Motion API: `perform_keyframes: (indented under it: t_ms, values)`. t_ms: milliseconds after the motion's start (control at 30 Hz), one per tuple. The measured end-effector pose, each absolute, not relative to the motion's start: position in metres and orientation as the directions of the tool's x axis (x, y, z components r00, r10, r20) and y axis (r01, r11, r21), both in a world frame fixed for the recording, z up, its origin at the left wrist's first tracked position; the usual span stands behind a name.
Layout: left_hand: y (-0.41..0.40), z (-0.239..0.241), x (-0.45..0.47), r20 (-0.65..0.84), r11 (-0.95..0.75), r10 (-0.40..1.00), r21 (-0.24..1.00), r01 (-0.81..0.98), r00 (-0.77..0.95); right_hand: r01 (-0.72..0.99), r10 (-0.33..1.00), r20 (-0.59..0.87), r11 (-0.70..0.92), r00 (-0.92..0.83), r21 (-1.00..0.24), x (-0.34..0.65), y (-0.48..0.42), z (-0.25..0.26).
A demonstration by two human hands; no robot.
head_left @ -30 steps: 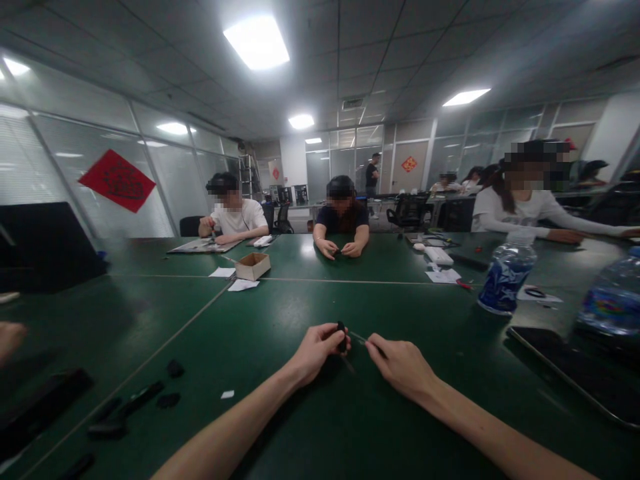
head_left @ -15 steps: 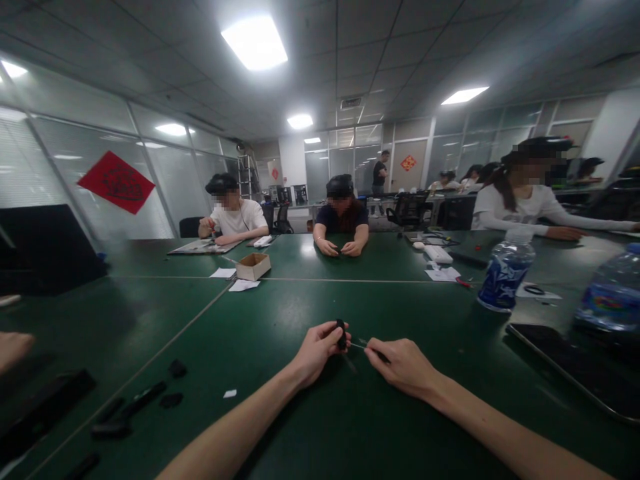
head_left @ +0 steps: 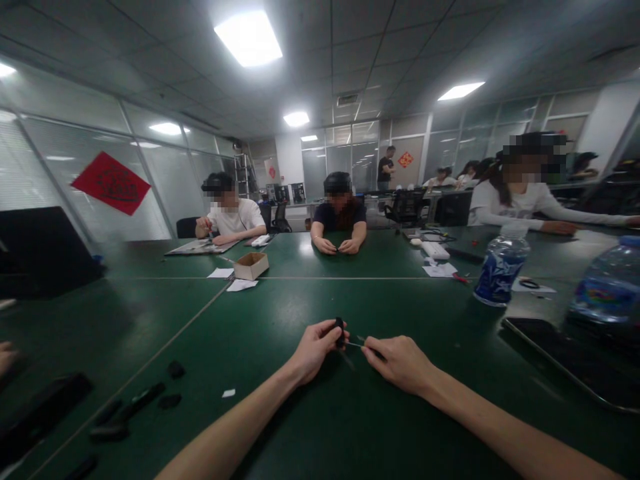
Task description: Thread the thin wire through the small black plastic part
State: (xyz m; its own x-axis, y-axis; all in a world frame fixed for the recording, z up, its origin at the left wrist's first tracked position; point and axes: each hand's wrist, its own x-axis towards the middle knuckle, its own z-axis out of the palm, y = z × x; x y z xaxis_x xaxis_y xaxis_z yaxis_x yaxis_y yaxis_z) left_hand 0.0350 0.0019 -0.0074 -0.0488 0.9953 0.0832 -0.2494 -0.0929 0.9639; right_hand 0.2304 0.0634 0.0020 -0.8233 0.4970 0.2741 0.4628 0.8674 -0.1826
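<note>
My left hand [head_left: 316, 352] is closed on a small black part [head_left: 339, 329], which it holds up just above the green table between thumb and fingers. My right hand [head_left: 397, 359] pinches a screwdriver; the thin metal shaft [head_left: 354, 344] sticks out leftward, and the fingers hide its handle. The shaft's far end meets or lies very close to the black part, but I cannot tell whether it touches. Both forearms reach in from the near edge.
Several black pieces [head_left: 145, 399] and a white scrap [head_left: 229, 393] lie at left. A phone [head_left: 565, 360], a bottle [head_left: 501, 267] and a larger bottle [head_left: 607, 283] are at right. A small box [head_left: 251, 265] stands ahead; several people sit around, and another person's hand [head_left: 7, 358] shows at left.
The whole view has shifted slightly, so things appear a little farther left. Both my hands keep their hold. The other person's hand at the left edge has moved mostly out of view.
</note>
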Motion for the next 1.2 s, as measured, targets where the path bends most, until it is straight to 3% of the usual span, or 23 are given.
perform_keyframes:
  t_ms: [233,433,833,1200]
  values:
    - [0.0021,-0.0084,0.0344,0.102,-0.109,0.994,0.972,-0.210,-0.040,0.474,0.501,0.276,0.865,-0.820,-0.163,0.2302,0.0608,0.0038]
    - [0.0010,-0.0063,0.0358,0.116,-0.124,0.991,0.982,-0.143,-0.063,0.450,0.499,0.258,0.863,-0.827,-0.229,0.2300,0.0611,0.0029]
    - [-0.0008,-0.0010,0.0393,0.108,-0.115,0.987,0.991,-0.062,-0.116,0.542,0.545,0.231,0.836,-0.806,-0.081,0.2257,0.0567,0.0061]
    - [-0.0013,-0.0006,0.0396,0.111,-0.122,0.984,0.990,-0.072,-0.138,0.545,0.545,0.217,0.836,-0.810,-0.066,0.2255,0.0553,0.0080]
